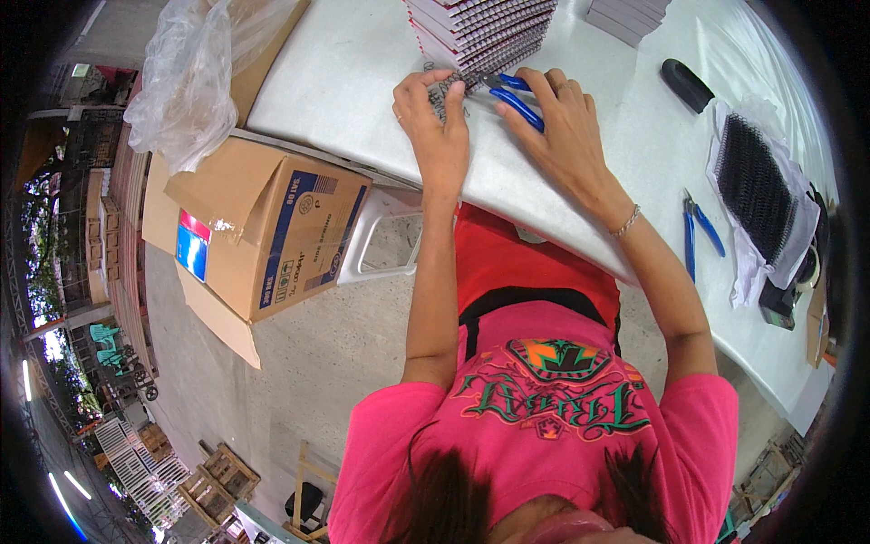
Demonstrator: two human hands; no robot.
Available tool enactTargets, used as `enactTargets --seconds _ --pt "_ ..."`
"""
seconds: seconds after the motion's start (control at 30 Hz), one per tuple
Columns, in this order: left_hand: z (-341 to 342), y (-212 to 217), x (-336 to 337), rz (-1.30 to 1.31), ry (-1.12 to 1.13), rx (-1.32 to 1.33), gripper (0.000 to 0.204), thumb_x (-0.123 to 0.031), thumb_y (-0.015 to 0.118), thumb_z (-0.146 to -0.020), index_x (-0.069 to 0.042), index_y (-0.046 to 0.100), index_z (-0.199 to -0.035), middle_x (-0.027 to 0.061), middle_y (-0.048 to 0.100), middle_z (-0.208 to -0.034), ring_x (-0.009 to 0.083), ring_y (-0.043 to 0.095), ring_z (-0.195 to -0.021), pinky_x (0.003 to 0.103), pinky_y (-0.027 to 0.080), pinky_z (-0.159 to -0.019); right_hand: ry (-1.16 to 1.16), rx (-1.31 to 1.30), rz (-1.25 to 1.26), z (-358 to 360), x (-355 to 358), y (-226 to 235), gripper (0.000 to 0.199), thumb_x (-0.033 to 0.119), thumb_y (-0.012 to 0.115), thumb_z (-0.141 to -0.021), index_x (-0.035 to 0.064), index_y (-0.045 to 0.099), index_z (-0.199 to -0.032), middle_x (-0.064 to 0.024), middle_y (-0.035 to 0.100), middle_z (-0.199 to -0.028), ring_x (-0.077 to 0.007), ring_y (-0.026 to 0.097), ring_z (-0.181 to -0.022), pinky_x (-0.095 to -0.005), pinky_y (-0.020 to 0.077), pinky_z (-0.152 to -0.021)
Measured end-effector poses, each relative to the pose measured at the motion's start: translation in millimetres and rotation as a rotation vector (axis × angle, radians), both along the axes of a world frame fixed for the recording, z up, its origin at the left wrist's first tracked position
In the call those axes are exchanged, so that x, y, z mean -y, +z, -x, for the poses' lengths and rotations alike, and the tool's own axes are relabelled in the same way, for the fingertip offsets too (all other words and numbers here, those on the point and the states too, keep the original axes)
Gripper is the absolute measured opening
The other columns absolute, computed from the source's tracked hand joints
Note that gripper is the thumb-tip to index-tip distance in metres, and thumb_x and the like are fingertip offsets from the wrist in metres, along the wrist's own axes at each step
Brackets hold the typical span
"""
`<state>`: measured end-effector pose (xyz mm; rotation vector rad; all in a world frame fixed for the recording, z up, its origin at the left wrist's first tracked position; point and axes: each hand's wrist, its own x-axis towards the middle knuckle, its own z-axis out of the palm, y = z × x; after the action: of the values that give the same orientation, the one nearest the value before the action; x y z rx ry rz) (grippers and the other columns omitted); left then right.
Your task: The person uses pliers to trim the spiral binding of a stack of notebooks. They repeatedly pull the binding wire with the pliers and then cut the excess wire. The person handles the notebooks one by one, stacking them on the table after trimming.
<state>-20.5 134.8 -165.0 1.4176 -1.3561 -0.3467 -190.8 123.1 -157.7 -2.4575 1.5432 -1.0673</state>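
My left hand (pixel 437 122) pinches a short dark wire spiral (pixel 449 91) at the near edge of a stack of spiral-bound notebooks (pixel 480 32) on the white table (pixel 344 72). My right hand (pixel 557 122) is closed around blue-handled pliers (pixel 517 95), whose jaws point left at the spiral beside the left fingers. Both forearms reach up from a pink shirt at the bottom of the view.
A second pair of blue-handled pliers (pixel 700 238) lies to the right. Black binding coils on white paper (pixel 757 186) and a black handle (pixel 686 84) sit further right. An open cardboard box (pixel 272 231) with a plastic bag (pixel 186 86) stands left, below the table edge.
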Motion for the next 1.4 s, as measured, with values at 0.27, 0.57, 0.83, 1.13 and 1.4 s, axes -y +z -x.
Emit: enactTargets --seconds 0.27,0.57,0.83,1.13,1.4 --pt "-4 -7 3 0.028 -0.007 0.007 0.028 -0.027 0.064 -0.100 -0.007 0.062 -0.120 0.0122 0.052 -0.123 0.0275 0.049 -0.122 0.043 0.038 -0.108 0.007 -0.016 -0.017 1 -2 1 0.049 0.044 0.066 -0.095 0.0084 0.061 -0.127 -0.0146 0.062 -0.108 -0.0312 0.058 -0.099 -0.0469 0.0408 -0.087" --pt "-4 -6 2 0.010 -0.005 0.014 0.028 -0.027 0.063 -0.101 -0.007 0.062 -0.121 0.0121 0.052 -0.123 0.0269 0.050 -0.122 0.043 0.039 -0.107 0.046 -0.014 0.010 -3 7 2 0.043 0.045 0.067 -0.095 0.0085 0.062 -0.118 -0.0137 0.067 -0.096 -0.0330 0.067 -0.083 -0.0449 0.0511 -0.075" --pt "-3 0 -3 -0.001 0.015 -0.090 0.030 -0.021 0.062 -0.099 -0.004 0.058 -0.122 0.0144 0.050 -0.127 0.0287 0.047 -0.125 0.043 0.035 -0.110 0.002 0.029 -0.211 2 -5 13 0.041 0.045 0.064 -0.097 0.0076 0.063 -0.114 -0.0142 0.070 -0.093 -0.0329 0.072 -0.077 -0.0437 0.0561 -0.069" --pt "0 -7 -1 0.006 0.058 0.137 0.034 -0.018 0.068 -0.094 -0.007 0.059 -0.125 0.0158 0.048 -0.128 0.0339 0.042 -0.127 0.048 0.033 -0.111 0.025 -0.059 0.027 7 4 -8 0.051 0.049 0.065 -0.095 0.0094 0.062 -0.127 -0.0131 0.063 -0.110 -0.0294 0.059 -0.099 -0.0459 0.0424 -0.085" --pt "1 -9 0 -0.001 0.074 0.108 0.022 -0.017 0.068 -0.093 -0.008 0.066 -0.112 0.0170 0.050 -0.125 0.0366 0.044 -0.124 0.052 0.033 -0.107 0.045 -0.058 0.003 0 9 -6 0.046 0.047 0.066 -0.095 0.0101 0.064 -0.121 -0.0130 0.066 -0.102 -0.0305 0.065 -0.091 -0.0445 0.0465 -0.081"
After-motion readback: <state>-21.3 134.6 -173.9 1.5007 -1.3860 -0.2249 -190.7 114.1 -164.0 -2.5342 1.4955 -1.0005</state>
